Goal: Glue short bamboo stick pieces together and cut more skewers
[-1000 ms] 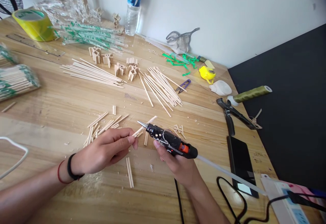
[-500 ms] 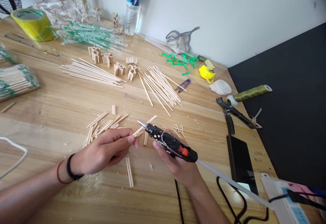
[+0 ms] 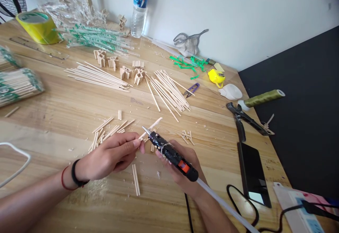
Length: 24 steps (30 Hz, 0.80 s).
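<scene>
Since the earlier frame, the glue gun [image 3: 172,153] in the closed right hand [image 3: 182,171] had moved its nozzle nearer the short stick [image 3: 150,127], apparently pinched by the left hand [image 3: 111,155] fingers. Loose sticks [image 3: 166,91] covered the wooden table [image 3: 66,109] by a white wall [image 3: 251,14].

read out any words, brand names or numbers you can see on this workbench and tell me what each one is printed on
None can be read.
Water bottle: blue label with white print, too small to read.
Yellow tape roll: green marks on its inner ring, blurred.
Green and clear stick wrappers: print too small.
Ruler: marks not legible.
The glue gun in the right hand shows no text.
</scene>
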Each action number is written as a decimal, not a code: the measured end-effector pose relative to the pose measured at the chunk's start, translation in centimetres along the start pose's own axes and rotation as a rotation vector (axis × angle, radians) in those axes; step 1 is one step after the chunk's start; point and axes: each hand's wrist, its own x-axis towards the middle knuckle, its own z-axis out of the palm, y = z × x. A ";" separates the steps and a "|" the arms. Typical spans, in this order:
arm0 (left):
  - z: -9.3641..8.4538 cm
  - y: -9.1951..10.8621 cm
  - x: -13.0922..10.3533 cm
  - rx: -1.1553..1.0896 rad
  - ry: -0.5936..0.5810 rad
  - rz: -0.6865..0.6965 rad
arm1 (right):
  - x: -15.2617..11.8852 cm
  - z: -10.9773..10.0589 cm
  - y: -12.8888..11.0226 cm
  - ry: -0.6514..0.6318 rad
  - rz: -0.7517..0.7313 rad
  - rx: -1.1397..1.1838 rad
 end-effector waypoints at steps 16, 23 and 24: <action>0.3 0.9 0.2 0.241 -0.018 -0.009 | 0.5 -0.1 -0.7 -0.002 -0.174 -0.309; 0.3 0.3 0.4 0.320 0.053 -0.009 | 0.2 0.1 -1.0 -0.027 -0.119 -0.369; 0.4 0.2 0.4 0.345 0.074 -0.003 | 0.1 0.2 -1.0 -0.030 -0.113 -0.374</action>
